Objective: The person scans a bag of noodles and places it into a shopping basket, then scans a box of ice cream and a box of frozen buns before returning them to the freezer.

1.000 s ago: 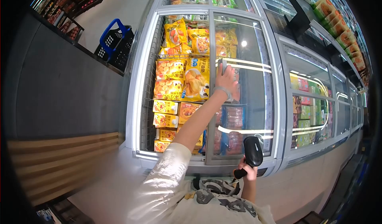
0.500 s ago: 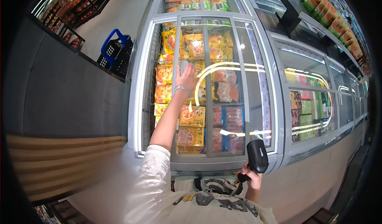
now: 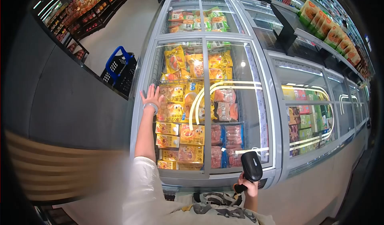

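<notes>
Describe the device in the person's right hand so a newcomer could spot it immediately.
Start at the long glass-topped chest freezer. At its near end, the right hand holds a barcode scanner: the only black, pistol-shaped thing among colourful packets.

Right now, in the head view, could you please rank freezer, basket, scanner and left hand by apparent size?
freezer
basket
scanner and left hand look alike; the scanner is nearer, so unranked.

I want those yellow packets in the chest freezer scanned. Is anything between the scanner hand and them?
Yes. The clear sliding glass lid lies over the yellow frozen-food packets, between them and the right hand holding the black handheld scanner. The left hand rests, fingers spread, at the lid's left edge.
</notes>
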Motion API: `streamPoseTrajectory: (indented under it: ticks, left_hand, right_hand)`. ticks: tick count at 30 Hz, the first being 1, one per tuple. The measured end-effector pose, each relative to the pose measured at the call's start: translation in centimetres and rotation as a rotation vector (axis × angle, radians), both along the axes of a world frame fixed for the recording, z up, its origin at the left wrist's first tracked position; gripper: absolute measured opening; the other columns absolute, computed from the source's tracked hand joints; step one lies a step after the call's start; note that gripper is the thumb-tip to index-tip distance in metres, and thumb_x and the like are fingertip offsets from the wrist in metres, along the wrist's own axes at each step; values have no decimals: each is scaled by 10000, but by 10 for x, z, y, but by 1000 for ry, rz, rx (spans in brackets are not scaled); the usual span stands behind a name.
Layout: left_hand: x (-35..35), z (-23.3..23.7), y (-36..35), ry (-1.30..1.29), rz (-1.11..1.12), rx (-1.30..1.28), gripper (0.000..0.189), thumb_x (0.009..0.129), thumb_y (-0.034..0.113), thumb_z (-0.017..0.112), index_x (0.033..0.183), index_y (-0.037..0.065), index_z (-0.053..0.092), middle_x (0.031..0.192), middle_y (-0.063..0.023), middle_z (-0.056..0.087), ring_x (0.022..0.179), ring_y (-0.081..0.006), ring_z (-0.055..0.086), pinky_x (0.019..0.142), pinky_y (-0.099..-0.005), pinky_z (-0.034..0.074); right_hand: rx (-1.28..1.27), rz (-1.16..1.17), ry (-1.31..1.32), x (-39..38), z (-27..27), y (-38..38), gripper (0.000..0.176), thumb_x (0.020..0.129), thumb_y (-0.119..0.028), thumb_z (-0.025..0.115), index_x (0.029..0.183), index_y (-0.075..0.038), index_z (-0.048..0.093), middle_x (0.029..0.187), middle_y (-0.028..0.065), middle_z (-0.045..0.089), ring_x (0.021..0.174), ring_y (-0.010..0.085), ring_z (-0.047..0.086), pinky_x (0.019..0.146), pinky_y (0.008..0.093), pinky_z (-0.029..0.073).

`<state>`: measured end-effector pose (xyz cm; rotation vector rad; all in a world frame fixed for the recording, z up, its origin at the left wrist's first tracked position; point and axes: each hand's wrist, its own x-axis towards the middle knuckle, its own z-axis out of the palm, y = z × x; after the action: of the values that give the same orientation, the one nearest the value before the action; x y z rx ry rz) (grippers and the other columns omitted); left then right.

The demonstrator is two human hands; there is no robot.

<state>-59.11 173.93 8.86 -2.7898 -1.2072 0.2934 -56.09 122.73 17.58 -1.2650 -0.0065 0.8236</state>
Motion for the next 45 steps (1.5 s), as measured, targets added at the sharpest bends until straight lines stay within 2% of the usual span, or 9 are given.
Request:
streamPoseTrajectory:
  ticks: [11, 15, 19, 23, 29, 31, 32, 36, 45]
  left_hand:
    - [-51, 7, -63, 76, 37, -81, 529, 870, 382, 251, 1336, 141, 178, 1409, -50, 72, 1300, -166, 32, 957, -596, -37]
    - [-159, 23, -151, -338, 145, -153, 362, 846, 296, 382, 1150, 127, 480, 1268, -81, 385, 1223, -193, 287, 929, -634, 23]
    - [-275, 56, -255, -722, 618, -196, 173, 752, 205, 556, 838, 81, 640, 890, -103, 612, 857, -279, 561, 821, -435, 388]
    - [-378, 12, -345, -811, 913, 13, 140, 671, 177, 637, 744, 58, 640, 735, -127, 620, 668, -282, 596, 601, -328, 466]
    - [-429, 14, -464, -763, 1341, -185, 210, 688, 234, 634, 773, 42, 636, 771, -129, 623, 719, -269, 603, 644, -341, 463]
    - [-449, -50, -525, -548, 1250, -191, 305, 713, 329, 594, 817, 45, 635, 793, -137, 620, 726, -269, 600, 657, -351, 464]
    - [-503, -164, -550, -415, 1063, -446, 396, 713, 426, 554, 823, 54, 635, 784, -153, 615, 738, -278, 596, 674, -368, 463]
    - [-453, -101, -656, -222, 1043, -765, 387, 707, 423, 556, 817, 61, 636, 774, -149, 615, 734, -276, 597, 672, -369, 463]
    - [-436, -57, -730, -121, 858, -1008, 367, 693, 417, 561, 801, 76, 638, 751, -141, 616, 726, -273, 599, 667, -371, 464]
  right_hand:
    - [-6, -11, -8, -4, 8, -6, 257, 603, -17, 502, 855, 27, 479, 632, 76, 468, 562, 163, 476, 536, 266, 387]
    - [42, 62, -136, -15, 11, -14, 265, 598, -19, 498, 857, 31, 476, 626, 68, 465, 550, 153, 472, 518, 262, 385]
    - [71, 161, -79, -31, 12, -18, 265, 589, -31, 520, 847, 23, 490, 608, 61, 471, 520, 143, 465, 504, 254, 381]
    - [32, 316, -69, -43, -7, -19, 285, 551, 3, 547, 831, 17, 500, 616, 70, 489, 502, 151, 478, 475, 258, 389]
    - [78, 595, -220, -58, 12, -23, 348, 518, -8, 585, 864, -9, 541, 652, 51, 528, 528, 137, 507, 488, 252, 395]
    - [110, 596, -265, -73, 40, -30, 366, 513, -10, 587, 876, -9, 546, 657, 46, 534, 534, 135, 512, 498, 251, 399]
    - [63, 626, -261, -73, 40, -40, 398, 503, -8, 582, 899, -5, 545, 672, 44, 542, 541, 136, 516, 516, 255, 406]
    - [121, 656, -304, -50, 26, -83, 297, 497, -11, 556, 794, 4, 568, 654, 58, 544, 539, 148, 517, 524, 255, 404]
    - [78, 554, -194, -16, 47, -164, 189, 536, -68, 552, 710, -4, 516, 578, 45, 480, 514, 134, 476, 488, 246, 364]
